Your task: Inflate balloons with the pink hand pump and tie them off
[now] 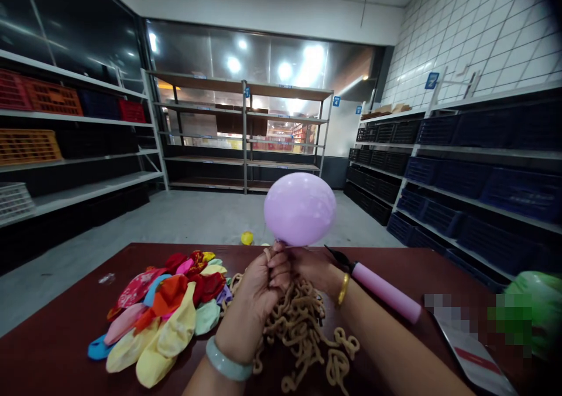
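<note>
A blown-up light purple balloon [300,208] stands above the far edge of the table, its neck down between my hands. My left hand [274,276], with a pale green bangle on the wrist, is closed at the balloon's neck. My right hand [311,267], wearing a gold bracelet, is closed against it at the same spot; its fingertips are mostly hidden. The neck itself is covered by my fingers. Below both hands lies a tangled heap of brown cord [302,325]. To the left is a pile of limp, colourful balloons [171,302].
A pink hand pump [386,293] with a black nozzle lies right of my right hand on the dark red table [65,331]. Farther right are a flat device [472,349] and a green bag [535,308]. A small yellow balloon [247,238] is beyond the far edge. Shelves with crates line the walls.
</note>
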Demonstrator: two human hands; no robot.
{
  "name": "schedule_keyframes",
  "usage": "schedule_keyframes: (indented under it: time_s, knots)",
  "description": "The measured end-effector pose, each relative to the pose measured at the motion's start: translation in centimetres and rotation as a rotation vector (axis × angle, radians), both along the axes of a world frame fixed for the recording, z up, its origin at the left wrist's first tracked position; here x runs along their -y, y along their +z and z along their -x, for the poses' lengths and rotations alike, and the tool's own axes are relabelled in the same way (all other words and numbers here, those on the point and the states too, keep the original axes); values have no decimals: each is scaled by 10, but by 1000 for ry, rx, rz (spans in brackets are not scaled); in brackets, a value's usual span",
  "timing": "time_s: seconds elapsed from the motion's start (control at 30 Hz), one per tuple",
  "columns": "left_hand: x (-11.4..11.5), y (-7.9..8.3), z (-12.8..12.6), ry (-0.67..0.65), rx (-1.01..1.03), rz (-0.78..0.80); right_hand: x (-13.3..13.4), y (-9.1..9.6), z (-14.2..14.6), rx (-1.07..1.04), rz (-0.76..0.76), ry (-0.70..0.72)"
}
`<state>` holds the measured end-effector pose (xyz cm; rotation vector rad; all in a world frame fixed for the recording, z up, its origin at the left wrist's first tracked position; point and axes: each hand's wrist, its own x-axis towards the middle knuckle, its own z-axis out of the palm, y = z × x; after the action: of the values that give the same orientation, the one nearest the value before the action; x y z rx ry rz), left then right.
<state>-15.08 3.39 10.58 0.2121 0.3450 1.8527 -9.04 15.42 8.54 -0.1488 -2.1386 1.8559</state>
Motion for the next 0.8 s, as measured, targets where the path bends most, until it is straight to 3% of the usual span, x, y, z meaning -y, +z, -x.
schedule_keyframes:
  time_s: [0.07, 0.13, 0.23, 0.3, 0.4, 0.53, 0.6, 0.67, 0.8]
  knots:
    - [-1, -2, 2, -23, 23, 24, -7, 1, -9, 80, 281, 39]
    - [-2, -2, -1, -48, 17, 60, -15, 3, -17, 101, 449, 22]
    - [-6, -2, -7, -70, -40, 82, -24, 4, -24, 68, 543, 11]
    - [-10, -5, -10, -14, -131, 100, -26, 2, -27, 38, 555, 2]
    - [-20, -16, -8, 210, -353, 208, -22, -3, -32, -28, 329, -151]
    - [-35, -36, 0, 503, -635, 384, -13, -5, -45, -258, -359, -455]
    - [-39, -43, 2, 624, -777, 434, -8, -4, -54, -381, -591, -504]
    - [-41, -47, 1, 707, -951, 469, -3, -4, -61, -456, -675, -456]
    - [-39, -49, -10, 773, -1148, 506, 6, -4, -68, -532, -611, -309]
